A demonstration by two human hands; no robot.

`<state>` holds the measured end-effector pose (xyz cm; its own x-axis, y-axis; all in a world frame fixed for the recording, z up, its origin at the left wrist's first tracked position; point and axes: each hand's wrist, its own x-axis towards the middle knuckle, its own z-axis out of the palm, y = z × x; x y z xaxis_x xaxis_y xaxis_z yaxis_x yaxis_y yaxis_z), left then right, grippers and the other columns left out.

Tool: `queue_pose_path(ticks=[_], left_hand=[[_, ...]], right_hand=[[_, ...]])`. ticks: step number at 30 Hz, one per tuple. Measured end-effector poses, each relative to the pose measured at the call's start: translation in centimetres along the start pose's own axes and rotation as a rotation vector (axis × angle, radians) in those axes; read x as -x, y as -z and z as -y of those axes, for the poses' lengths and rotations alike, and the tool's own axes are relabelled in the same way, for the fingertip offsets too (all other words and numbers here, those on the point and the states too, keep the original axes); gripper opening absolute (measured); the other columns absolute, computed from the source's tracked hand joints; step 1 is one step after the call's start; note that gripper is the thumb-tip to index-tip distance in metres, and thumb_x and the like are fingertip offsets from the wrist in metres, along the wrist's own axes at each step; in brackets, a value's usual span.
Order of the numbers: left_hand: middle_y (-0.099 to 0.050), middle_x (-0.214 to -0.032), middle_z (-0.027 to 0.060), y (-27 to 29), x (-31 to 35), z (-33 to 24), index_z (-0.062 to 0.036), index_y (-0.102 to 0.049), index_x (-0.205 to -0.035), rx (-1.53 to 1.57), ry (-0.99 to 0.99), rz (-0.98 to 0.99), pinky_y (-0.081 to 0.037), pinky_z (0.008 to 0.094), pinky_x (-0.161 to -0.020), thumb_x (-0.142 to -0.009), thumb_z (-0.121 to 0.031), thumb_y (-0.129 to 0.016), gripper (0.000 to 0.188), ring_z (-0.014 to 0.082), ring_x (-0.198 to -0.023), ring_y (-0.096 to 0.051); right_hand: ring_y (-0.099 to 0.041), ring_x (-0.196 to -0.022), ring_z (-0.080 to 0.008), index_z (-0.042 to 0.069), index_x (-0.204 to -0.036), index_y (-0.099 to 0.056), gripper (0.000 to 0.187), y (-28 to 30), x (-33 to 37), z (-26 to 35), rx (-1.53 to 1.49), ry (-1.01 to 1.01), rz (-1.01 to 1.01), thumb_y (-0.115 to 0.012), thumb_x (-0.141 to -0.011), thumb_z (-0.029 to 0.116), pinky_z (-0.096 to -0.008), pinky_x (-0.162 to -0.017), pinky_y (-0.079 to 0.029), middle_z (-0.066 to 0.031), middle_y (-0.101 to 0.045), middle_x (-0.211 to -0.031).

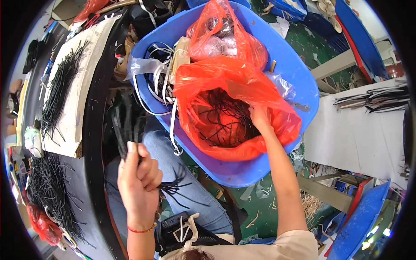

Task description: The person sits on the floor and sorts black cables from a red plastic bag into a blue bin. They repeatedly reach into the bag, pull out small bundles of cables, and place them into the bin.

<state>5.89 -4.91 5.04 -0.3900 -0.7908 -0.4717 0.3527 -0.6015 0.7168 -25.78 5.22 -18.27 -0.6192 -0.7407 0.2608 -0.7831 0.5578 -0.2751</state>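
Observation:
My left hand point(141, 173) is closed round a bundle of thin black cords point(125, 125). The strands stick up above the fist, slightly blurred, and their loose ends fan out on its other side over my jeans. My right hand point(259, 117) reaches inside an open red plastic bag point(234, 71), at the right edge of a tangle of black cords point(221, 104). Its fingertips are partly hidden there, so their grip does not show. The bag rests in a large blue tub point(305, 82) in front of me.
A second red bag point(203, 47) with wrapped bundles lies in the tub's far end, beside white strips point(167, 82). At the left, a black-edged bench point(93, 117) bears black cord piles point(60, 91). A white table point(351, 138) with more cords stands right. Scraps litter the green floor.

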Motion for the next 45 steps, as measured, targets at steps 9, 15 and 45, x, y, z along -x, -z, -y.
queue_pose_path(ticks=[9, 15, 45], left_hand=[[-0.023, -0.054, -0.0105, -0.5, -0.2, 3.7, -0.0034, -0.055, -0.090, -0.109, 0.265, 0.067, -0.017, 0.0196, -0.040, -0.095, -0.028, -0.048, 0.026, 0.0009, -0.044, -0.019], [-0.022, -0.054, -0.0097, -0.7, 0.6, 3.6, -0.0038, -0.055, -0.089, -0.081, 0.187, 0.075, -0.016, 0.0196, -0.040, -0.097, -0.028, -0.043, 0.028, 0.0012, -0.044, -0.019], [-0.047, -0.074, 0.0029, 0.2, -1.1, 3.8, -0.0068, -0.048, -0.079, -0.299, -0.368, -0.033, -0.037, 0.0261, -0.059, -0.098, -0.030, -0.037, 0.032, 0.0122, -0.073, -0.050]], right_hand=[[-0.059, -0.074, -0.0383, -0.001, -0.085, -0.061, 0.015, 7.0, 2.2, 8.7, -0.506, -0.006, 0.207, -0.057, -0.084, 0.013, -0.0443, -0.066, -0.046, -0.0209, -0.060, -0.080], [-0.058, -0.084, -0.0428, -0.002, -0.083, -0.059, 0.021, 1.7, 2.5, 5.3, -0.074, -0.243, 0.456, -0.057, -0.084, 0.019, -0.0504, -0.069, -0.047, -0.0250, -0.060, -0.087], [-0.052, -0.065, -0.0294, 0.002, -0.081, -0.058, 0.011, 13.1, 8.6, 13.8, -0.681, 0.356, 0.352, -0.059, -0.082, 0.014, -0.0393, -0.062, -0.041, -0.0127, -0.053, -0.071]])
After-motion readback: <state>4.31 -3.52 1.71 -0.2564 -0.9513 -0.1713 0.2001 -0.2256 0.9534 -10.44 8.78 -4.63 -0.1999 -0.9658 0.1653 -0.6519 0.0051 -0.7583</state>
